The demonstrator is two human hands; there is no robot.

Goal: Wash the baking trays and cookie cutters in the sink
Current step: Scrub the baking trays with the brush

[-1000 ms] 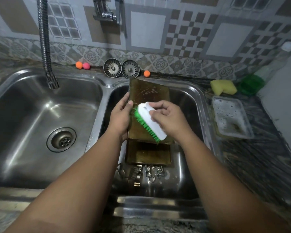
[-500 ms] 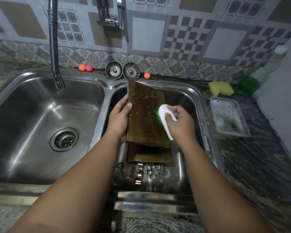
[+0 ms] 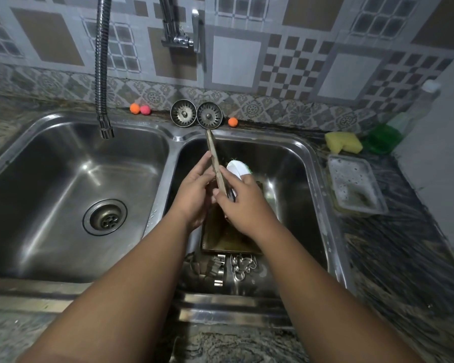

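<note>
Over the right sink basin (image 3: 296, 163) a brown baking tray (image 3: 213, 155) stands on edge, so only its thin rim faces me. My left hand (image 3: 194, 189) holds it from the left side. My right hand (image 3: 243, 203) grips a white scrub brush (image 3: 237, 167) with green bristles against the tray's right side, and its thumb lies on the tray's rim. A second brown tray (image 3: 220, 239) lies flat in the basin under my hands. Several metal cookie cutters (image 3: 233, 265) sit on the basin floor near its front wall.
The left basin (image 3: 63, 195) has an open drain, with a flexible faucet hose (image 3: 100, 74) hanging above it. Two metal strainers (image 3: 195, 116) and small coloured balls lean by the wall. A soapy white tray (image 3: 354, 184), a yellow sponge (image 3: 344, 145) and a green bottle sit on the right counter.
The tray has been turned from face-up to standing on edge. My right hand with the brush has moved from the tray's face to its right side.
</note>
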